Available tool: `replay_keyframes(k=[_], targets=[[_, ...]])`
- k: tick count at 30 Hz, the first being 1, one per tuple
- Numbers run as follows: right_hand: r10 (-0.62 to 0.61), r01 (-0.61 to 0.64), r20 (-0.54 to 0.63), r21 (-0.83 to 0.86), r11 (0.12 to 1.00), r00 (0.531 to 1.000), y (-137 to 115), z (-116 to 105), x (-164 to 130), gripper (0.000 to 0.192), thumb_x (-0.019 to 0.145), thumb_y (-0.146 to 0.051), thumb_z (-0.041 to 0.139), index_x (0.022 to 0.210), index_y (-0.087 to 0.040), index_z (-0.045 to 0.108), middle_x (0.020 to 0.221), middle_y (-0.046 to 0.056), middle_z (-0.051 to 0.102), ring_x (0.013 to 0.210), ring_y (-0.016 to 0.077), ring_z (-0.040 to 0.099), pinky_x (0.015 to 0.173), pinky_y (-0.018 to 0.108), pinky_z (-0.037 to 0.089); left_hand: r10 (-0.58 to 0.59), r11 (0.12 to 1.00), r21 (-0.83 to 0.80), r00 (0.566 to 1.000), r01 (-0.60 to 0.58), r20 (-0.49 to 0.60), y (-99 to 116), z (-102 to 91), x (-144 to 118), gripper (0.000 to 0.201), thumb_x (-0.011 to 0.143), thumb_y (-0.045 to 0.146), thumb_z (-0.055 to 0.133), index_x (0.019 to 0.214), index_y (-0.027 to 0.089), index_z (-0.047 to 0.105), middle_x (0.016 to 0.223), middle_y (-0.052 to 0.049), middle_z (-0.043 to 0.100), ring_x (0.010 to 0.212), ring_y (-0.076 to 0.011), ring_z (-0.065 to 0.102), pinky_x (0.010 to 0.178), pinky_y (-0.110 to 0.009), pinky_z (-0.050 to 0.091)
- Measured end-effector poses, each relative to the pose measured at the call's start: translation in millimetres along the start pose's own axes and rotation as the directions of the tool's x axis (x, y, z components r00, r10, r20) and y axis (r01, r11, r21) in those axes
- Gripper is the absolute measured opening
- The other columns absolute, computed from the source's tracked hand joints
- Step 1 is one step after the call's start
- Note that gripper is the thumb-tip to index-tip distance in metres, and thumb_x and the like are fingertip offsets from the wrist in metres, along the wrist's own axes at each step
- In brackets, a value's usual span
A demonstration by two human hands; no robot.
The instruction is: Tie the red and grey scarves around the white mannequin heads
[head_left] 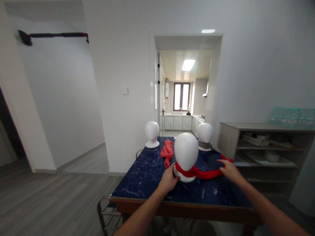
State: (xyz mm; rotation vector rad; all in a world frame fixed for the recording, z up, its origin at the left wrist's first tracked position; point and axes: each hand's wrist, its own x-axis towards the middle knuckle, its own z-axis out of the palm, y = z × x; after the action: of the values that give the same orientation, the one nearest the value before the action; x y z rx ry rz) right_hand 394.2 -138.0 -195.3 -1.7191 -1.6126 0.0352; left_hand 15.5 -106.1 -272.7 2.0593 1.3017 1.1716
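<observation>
A white mannequin head [186, 150] stands upright near the middle of the table, with a red scarf [209, 174] round its neck. My left hand [168, 180] grips the left side of the neck and base, its thumb toward the front; some fingers are hidden behind. To the right, my right hand [229, 169] pinches the scarf's long tail, pulled out sideways from the neck. Behind my left hand lies a crumpled coral-red cloth [167, 151]. A second white head [152, 132] stands bare at the back left. Another head [204, 131] at the back right has grey fabric [204, 146] round its neck.
The table [137, 180] has a dark blue marbled top and a wooden edge. A metal-framed chair [108, 211] is at its left front. Right of the table stands an open shelf unit [228, 137] with wrapped bottles [292, 117] on top. A doorway behind leads to a kitchen.
</observation>
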Motion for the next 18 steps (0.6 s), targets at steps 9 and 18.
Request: replay_keyframes(k=[9,18], targets=[[-0.066,0.083,-0.051,0.507,0.858,0.996,-124.6,131.1,-42.4,0.076,0.066,-0.05,0.089,0.131,-0.02,0.064,0.127,0.015,0.075,0.119,0.0363,0.07,0.101,0.046,0.056,0.088,0.996,-0.026,0.996,-0.087,0.028,6.5,-6.4,-1.9,0.091,0.079,0.019,0.076,0.164,0.022,0.044,0.154,-0.013,0.061,0.142,-0.0293,0.055,0.124,-0.043,0.036],[0.083,-0.028,-0.159,0.321,0.947,0.984,-107.6,136.7,-26.4,0.084,0.065,-0.065,0.087,0.134,-0.023,0.062,0.13,0.017,0.073,0.12,0.039,0.07,0.096,0.048,0.058,0.126,0.992,-0.032,0.984,-0.123,0.128,20.0,-14.3,-5.6,0.085,0.082,0.024,0.075,0.163,0.027,0.047,0.152,-0.011,0.063,0.138,-0.0301,0.057,0.124,-0.048,0.037]])
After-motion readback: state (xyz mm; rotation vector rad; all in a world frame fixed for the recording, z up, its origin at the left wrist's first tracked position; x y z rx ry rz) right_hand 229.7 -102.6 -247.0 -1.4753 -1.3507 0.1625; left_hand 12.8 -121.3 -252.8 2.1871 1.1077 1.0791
